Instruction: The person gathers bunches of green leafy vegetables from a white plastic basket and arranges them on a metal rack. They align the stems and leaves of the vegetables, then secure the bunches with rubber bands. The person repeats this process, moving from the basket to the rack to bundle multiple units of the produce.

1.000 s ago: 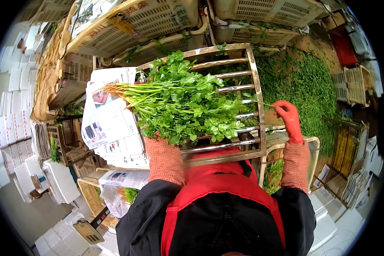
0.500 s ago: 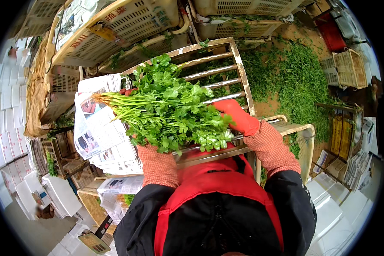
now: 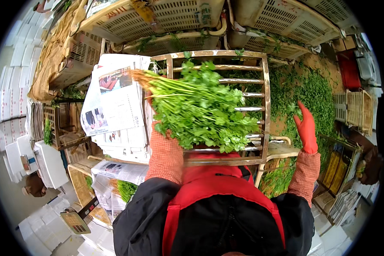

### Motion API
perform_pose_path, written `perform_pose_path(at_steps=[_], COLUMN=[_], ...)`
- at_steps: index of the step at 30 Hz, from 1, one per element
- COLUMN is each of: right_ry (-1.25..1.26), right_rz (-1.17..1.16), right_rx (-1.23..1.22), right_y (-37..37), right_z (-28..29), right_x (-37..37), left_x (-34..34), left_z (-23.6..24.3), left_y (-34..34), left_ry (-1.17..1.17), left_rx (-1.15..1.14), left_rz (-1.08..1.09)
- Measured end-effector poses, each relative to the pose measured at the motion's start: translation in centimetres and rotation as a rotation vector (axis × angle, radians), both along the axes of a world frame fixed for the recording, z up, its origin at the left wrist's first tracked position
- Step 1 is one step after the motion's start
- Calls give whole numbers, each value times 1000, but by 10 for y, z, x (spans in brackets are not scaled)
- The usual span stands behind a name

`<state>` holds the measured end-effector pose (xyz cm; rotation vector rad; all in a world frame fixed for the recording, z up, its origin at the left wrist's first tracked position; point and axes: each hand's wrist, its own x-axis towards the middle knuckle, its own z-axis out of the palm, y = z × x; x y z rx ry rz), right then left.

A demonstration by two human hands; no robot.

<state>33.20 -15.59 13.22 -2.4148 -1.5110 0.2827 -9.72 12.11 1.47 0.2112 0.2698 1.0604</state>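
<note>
A leafy bunch of coriander (image 3: 205, 106), with pale stems and brownish roots at its left end, lies across my left hand (image 3: 149, 99) above a metal slatted rack. Leaves and stems hide most of that red-gloved hand, which grips the bunch from beneath near the stems. Out to the right, past the rack, my right hand (image 3: 306, 130) is raised in a red glove, thumb and fingers apart. A small green sprig (image 3: 293, 109) shows beside its fingertips; whether they touch it I cannot tell. Under the root end is a stack of newspaper sheets (image 3: 115, 119).
The slatted rack (image 3: 265, 98) stands before me. Large cream plastic crates (image 3: 166, 21) line the far side. Loose greens (image 3: 311, 85) cover the floor at right. A scale (image 3: 75, 222) and newspaper-wrapped greens (image 3: 126, 190) sit lower left. White boxes and another person (image 3: 369, 160) are around.
My right hand has left the leafy end of the bunch and swung out to the right, its fingers apart. The bunch stays with my left hand. The whole view has shifted and turned.
</note>
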Motion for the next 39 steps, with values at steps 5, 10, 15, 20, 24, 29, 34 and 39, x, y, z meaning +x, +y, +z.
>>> perform_pose_path(at_steps=[5,10,15,20,24,29,34,39], right_ry=[451,578,799,539,451,479,548,561], right_rz=[522,410,-66,-105,-126,-74,-110,-63], right_rx=[214,-53,-9,-58,37,-13,5,28], right_y=[122,136,128,130,135,142,138,142], right_z=[61,20,-61,-135,-123,-140,-137,-146], right_x=[-143,-182,-175,-166,-166,-164,-150,-150], left_x=[49,70,84,81,63,67,63,110], left_z=[35,48,22,4,2,2,9,56], left_y=[-53,-74,-59,-58,-65,-76,-82,-100], left_ry=[21,-93,773,1429,1454,1594,1874,1493], left_rx=[-146,-383,-130,347,444,513,901,1398], left_rz=[-278,-507,-718,-594,-514,-585,-205,-357])
